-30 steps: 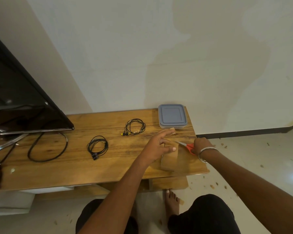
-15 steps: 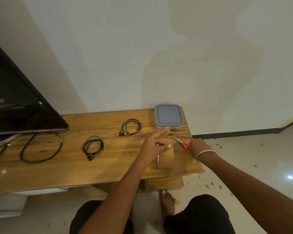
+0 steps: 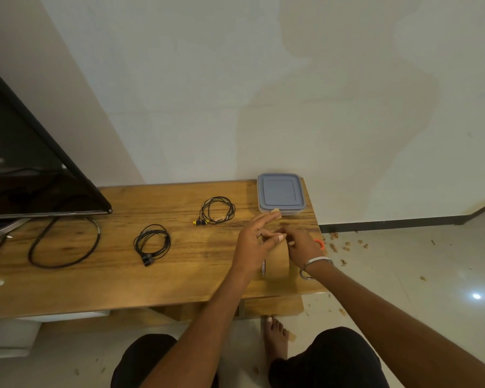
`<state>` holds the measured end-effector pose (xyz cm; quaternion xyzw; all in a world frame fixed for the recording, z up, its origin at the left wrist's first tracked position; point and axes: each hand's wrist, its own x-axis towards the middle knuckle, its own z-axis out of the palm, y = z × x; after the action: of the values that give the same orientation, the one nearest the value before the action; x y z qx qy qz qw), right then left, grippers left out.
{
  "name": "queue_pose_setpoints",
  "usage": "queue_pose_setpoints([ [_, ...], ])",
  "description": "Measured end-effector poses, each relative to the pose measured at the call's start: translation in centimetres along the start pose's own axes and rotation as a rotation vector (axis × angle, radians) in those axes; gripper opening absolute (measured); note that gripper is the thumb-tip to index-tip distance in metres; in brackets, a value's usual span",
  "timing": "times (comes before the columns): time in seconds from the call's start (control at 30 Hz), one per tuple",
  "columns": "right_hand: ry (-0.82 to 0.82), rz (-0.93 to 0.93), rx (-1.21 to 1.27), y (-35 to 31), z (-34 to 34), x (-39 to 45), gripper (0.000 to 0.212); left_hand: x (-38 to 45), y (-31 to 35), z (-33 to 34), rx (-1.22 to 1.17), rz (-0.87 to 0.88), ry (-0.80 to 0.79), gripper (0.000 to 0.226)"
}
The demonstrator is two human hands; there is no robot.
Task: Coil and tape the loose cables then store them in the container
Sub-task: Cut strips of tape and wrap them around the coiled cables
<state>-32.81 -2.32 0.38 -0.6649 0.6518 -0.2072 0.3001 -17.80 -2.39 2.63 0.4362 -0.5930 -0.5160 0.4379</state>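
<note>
Currently both hands at desk's right edge: left hand (image 3: 254, 242) pinches tape roll (image 3: 277, 261), tape piece (image 3: 275, 210) on fingertip; right hand (image 3: 301, 245) grips scissors (image 3: 319, 243); coils lie leftward.

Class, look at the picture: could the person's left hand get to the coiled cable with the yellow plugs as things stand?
Probably yes. The left hand is at the tape roll, and only bare table lies between it and the coiled cable. A small tape piece sticks to one finger, though.
</note>
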Motion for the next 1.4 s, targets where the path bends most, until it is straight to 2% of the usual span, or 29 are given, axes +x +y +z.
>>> queue_pose_setpoints([
  [0.13,0.052,0.043,-0.013,-0.5,0.3,0.1,0.004,0.3,-0.3,0.1,-0.036,-0.025,0.176,0.054],
  [0.3,0.03,0.047,-0.04,-0.5,0.1,-0.5,0.015,-0.1,-0.8,-0.2,-0.047,-0.04,0.246,0.049],
  [0.37,0.011,0.019,-0.103,-0.4,-0.2,-0.3,0.013,-0.1,-1.0,-0.6,-0.054,-0.057,0.243,0.048],
  [0.53,-0.025,-0.074,-0.282,-0.4,-1.7,0.2,0.018,0.2,-2.3,-1.6,-0.118,-0.123,0.165,0.066],
  [0.77,-0.17,-0.07,-0.465,-0.4,-3.0,0.5,0.025,0.1,-3.9,-0.6,-0.149,-0.162,0.144,0.065],
  [0.9,-0.214,-0.058,-0.553,-0.1,-3.0,0.4,0.029,-0.2,-4.9,-0.1,-0.079,-0.176,0.124,0.063],
  [1.1,-0.243,-0.025,-0.606,-0.1,-2.9,0.6,0.034,-0.2,-6.0,-0.3,0.008,-0.169,0.128,0.067],
  [1.3,-0.238,0.072,-0.563,0.2,-3.2,0.6,0.032,-1.0,-7.0,-2.0,-0.015,-0.202,0.137,0.067],
  [1.4,-0.215,0.128,-0.562,-0.4,-3.2,0.4,0.038,-1.4,-6.3,-2.4,-0.055,-0.2,0.141,0.064],
])
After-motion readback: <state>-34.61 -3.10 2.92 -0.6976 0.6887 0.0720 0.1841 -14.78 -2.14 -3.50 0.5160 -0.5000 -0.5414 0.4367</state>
